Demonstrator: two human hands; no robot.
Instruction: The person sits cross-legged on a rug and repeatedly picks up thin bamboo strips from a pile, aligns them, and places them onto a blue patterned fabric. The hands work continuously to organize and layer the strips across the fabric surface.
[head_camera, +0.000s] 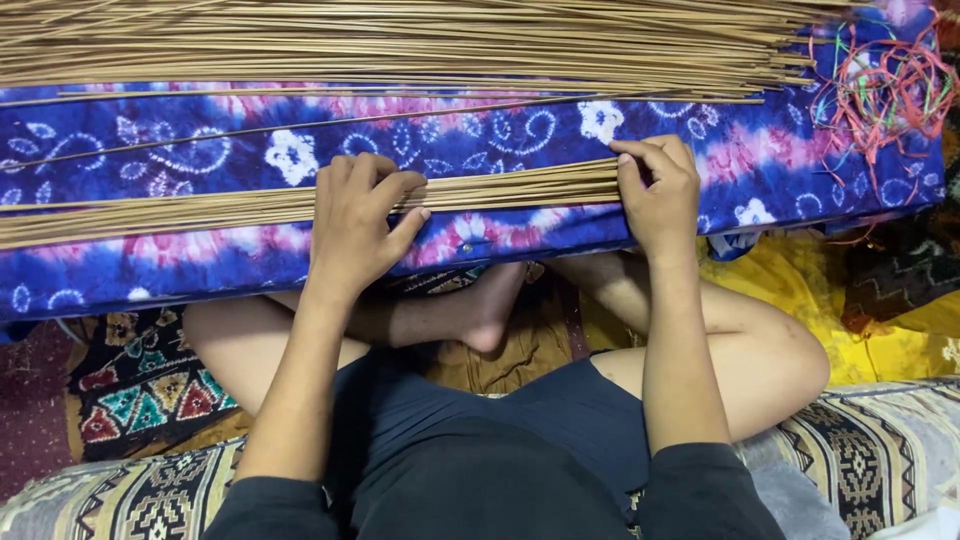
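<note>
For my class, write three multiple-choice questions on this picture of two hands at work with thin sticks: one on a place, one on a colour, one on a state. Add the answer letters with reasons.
1. Where does the small bundle of sticks lie?
A. on the patterned cloth
B. on the yellow fabric
C. in the person's lap

2. What colour is the cloth mainly?
A. green
B. blue with pink and white
C. plain grey

3. What is the right hand doing?
A. hanging free in the air
B. holding a cup
C. pressing on the end of the bundle

Answers: 1 A, the sticks rest across the cloth in front of the knees. 2 B, blue ground with pink bands and white flowers. 3 C, its fingers curl over the stick ends, while the left hand grips the bundle further along.
</note>
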